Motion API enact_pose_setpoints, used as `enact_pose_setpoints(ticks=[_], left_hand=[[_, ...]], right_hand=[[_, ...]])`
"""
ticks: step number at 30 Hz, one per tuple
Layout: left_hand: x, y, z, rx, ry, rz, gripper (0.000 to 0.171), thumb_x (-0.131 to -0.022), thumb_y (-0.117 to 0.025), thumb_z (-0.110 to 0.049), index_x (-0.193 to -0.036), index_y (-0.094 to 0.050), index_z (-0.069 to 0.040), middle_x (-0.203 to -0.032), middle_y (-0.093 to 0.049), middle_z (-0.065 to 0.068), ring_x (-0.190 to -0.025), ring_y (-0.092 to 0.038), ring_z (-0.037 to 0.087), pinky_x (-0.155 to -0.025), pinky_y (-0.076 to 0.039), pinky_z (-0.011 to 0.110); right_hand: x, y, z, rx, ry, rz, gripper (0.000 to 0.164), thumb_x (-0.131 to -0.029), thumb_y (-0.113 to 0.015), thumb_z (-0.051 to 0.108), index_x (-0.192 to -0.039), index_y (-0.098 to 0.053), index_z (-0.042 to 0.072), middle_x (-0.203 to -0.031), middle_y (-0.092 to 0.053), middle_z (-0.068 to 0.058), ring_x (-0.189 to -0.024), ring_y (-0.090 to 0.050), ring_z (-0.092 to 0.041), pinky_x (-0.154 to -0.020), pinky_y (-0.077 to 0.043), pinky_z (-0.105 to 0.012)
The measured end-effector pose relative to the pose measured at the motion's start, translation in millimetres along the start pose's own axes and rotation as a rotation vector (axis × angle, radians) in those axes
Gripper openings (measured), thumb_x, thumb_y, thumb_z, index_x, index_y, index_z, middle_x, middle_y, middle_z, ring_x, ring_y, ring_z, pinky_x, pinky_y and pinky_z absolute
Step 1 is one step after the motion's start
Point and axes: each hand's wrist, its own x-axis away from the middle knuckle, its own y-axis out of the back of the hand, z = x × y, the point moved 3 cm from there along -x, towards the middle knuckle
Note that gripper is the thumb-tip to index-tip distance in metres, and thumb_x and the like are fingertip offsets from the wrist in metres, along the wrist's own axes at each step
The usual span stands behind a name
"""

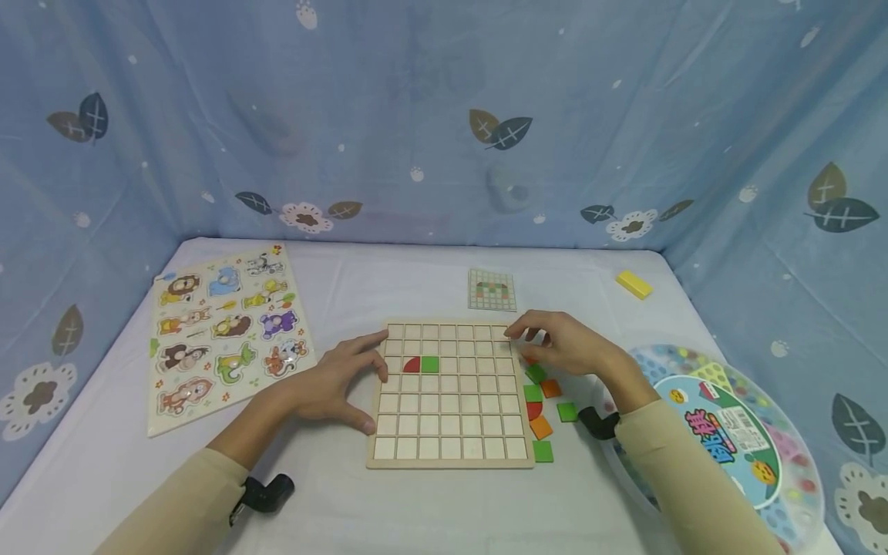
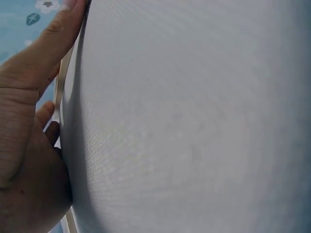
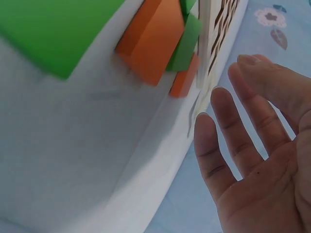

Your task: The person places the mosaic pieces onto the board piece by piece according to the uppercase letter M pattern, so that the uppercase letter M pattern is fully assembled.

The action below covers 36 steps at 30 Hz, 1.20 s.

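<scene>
A wooden grid board lies flat on the table, its left edge beside my left hand. That hand is spread, with the thumb against the board's lower left edge and fingertips at the upper left edge. A red quarter-circle tile and a green square tile sit side by side in the grid. My right hand is at the board's upper right corner with loosely bent fingers; I see nothing between them. Loose green tiles and orange tiles lie along the board's right edge, some partly under the right hand.
A small pattern card lies behind the board. On the left is an animal puzzle board. A round clear tub stands at the right, partly behind the right forearm. A yellow block lies at the back right.
</scene>
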Motion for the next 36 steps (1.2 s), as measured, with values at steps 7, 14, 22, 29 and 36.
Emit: enact_pose_setpoints(ticks=[7,14,22,29,36], left_hand=[[0.2,0.3,0.1,-0.002,-0.002,-0.004,0.068,-0.061,-0.091,-0.062,-0.113,-0.057,-0.035,-0.172,-0.015,0.006,-0.154,-0.017,0.043,-0.116,-0.019,0.073],[0.1,1.3,-0.7,0.006,0.0,-0.001,0.067,-0.061,-0.091,-0.061,-0.113,-0.057,-0.035,-0.172,-0.015,0.006,-0.155,-0.016,0.043,-0.116,-0.018,0.073],[-0.1,1.1,-1.5,0.008,-0.003,-0.001,0.067,-0.062,-0.091,-0.061,-0.113,-0.057,-0.034,-0.172,-0.015,0.006,-0.155,-0.017,0.043,-0.116,-0.018,0.073],[-1.1,0.8,-0.7,0.004,0.004,0.003,0.067,-0.061,-0.09,-0.062,-0.113,-0.057,-0.036,-0.173,-0.014,0.005,-0.155,-0.016,0.042,-0.116,-0.018,0.073],[-1.2,0.8,-0.9,0.003,0.009,0.007,0.067,-0.061,-0.09,-0.063,-0.113,-0.057,-0.036,-0.173,-0.014,0.004,-0.155,-0.016,0.042,-0.117,-0.018,0.073]], right_hand=[[5,2,-12,-0.005,-0.023,0.014,0.031,-0.096,-0.068,0.003,-0.126,-0.069,0.011,-0.12,-0.071,-0.003,-0.106,-0.062,-0.022,-0.084,-0.057,-0.037],[8,1,-16,-0.009,-0.053,0.047,0.033,-0.093,-0.066,-0.004,-0.124,-0.069,0.008,-0.12,-0.071,-0.006,-0.107,-0.062,-0.026,-0.086,-0.056,-0.04],[9,-1,-17,-0.006,-0.059,0.052,0.033,-0.092,-0.069,-0.004,-0.123,-0.068,0.008,-0.118,-0.068,-0.007,-0.106,-0.062,-0.028,-0.088,-0.056,-0.044],[8,-1,-22,0.038,-0.065,0.046,0.033,-0.091,-0.072,-0.002,-0.121,-0.07,0.01,-0.115,-0.068,-0.003,-0.099,-0.061,-0.022,-0.087,-0.056,-0.039],[8,-1,-23,0.065,-0.07,0.054,0.031,-0.094,-0.069,0.0,-0.123,-0.069,0.011,-0.109,-0.066,-0.001,-0.092,-0.059,-0.017,-0.084,-0.055,-0.038]])
